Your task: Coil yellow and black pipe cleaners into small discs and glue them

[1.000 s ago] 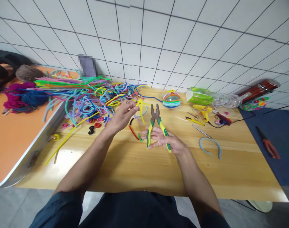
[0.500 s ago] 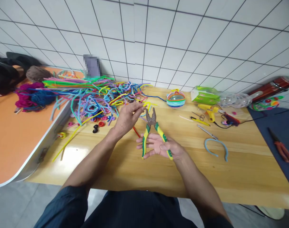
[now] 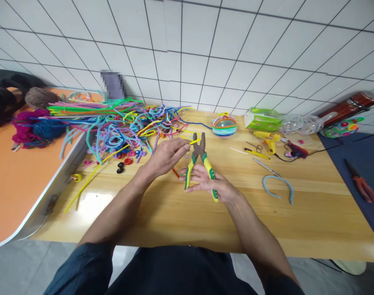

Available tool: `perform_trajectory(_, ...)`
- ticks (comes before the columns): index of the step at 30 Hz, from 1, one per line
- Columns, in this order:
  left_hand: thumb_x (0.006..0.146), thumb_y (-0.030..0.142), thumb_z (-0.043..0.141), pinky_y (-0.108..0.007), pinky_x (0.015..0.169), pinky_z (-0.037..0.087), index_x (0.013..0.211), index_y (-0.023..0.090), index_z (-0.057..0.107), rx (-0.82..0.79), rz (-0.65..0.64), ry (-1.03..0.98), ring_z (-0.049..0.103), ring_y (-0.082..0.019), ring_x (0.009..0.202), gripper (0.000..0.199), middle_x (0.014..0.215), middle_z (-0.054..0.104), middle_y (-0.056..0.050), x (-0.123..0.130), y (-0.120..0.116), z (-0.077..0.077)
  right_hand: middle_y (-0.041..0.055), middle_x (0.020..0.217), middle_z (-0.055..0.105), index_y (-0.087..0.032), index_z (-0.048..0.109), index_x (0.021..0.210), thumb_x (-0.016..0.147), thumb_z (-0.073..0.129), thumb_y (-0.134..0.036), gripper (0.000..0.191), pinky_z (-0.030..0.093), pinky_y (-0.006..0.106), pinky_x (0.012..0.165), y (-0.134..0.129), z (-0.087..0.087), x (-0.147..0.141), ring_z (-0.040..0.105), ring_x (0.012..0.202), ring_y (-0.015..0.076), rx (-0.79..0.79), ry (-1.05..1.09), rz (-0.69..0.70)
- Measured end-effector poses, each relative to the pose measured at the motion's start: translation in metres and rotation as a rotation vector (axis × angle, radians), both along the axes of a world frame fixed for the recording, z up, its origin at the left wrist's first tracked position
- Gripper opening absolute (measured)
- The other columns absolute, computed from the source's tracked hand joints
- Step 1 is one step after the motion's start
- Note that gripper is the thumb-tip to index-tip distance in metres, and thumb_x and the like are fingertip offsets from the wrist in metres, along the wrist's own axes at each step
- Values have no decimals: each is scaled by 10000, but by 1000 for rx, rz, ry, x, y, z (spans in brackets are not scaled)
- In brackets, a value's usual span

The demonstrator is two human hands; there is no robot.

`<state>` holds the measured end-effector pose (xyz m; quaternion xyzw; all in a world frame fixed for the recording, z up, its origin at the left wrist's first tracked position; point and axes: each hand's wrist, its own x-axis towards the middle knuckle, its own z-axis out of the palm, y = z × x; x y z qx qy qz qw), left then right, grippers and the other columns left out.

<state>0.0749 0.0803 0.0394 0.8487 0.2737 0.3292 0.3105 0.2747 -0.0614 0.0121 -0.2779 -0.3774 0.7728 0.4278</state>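
Note:
My left hand [image 3: 166, 157] pinches a short yellow pipe cleaner [image 3: 194, 142] whose tip lies at the jaws of a pair of pliers. The pliers [image 3: 208, 164] have rusty jaws, parted, and yellow-and-green handles spread wide. My right hand [image 3: 224, 188] grips them from below, one handle against the palm and thumb and the other by the fingertips. Just left of the pliers a red pipe cleaner [image 3: 176, 173] lies on the wooden table, partly hidden by my left hand. Whether the jaws touch the yellow piece I cannot tell.
A tangled heap of coloured pipe cleaners [image 3: 113, 123] covers the back left, with small buttons [image 3: 128, 161] before it. A striped pipe-cleaner piece [image 3: 224, 126] stands at the back. Rightward lie a yellow glue gun [image 3: 268, 140], a cutter knife [image 3: 257, 153] and a bent blue pipe cleaner [image 3: 278, 178].
The pliers have moved up toward my left hand, and their handles have closed slightly. The yellow pipe cleaner in my left hand now reaches to the jaws. The view has shifted a little.

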Motion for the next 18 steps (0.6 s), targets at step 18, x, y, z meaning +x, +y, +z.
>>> perform_trajectory(18,932,681,748,-239,546,434,881,190,680,-567,-153,-192,510,-109,558,497,645,582,28,-5,5,11,150,1591,600,-281,612,1493,874,816,-370,658,613,480,1022,-1,-9,2,626,1400,301,51,-84,51)
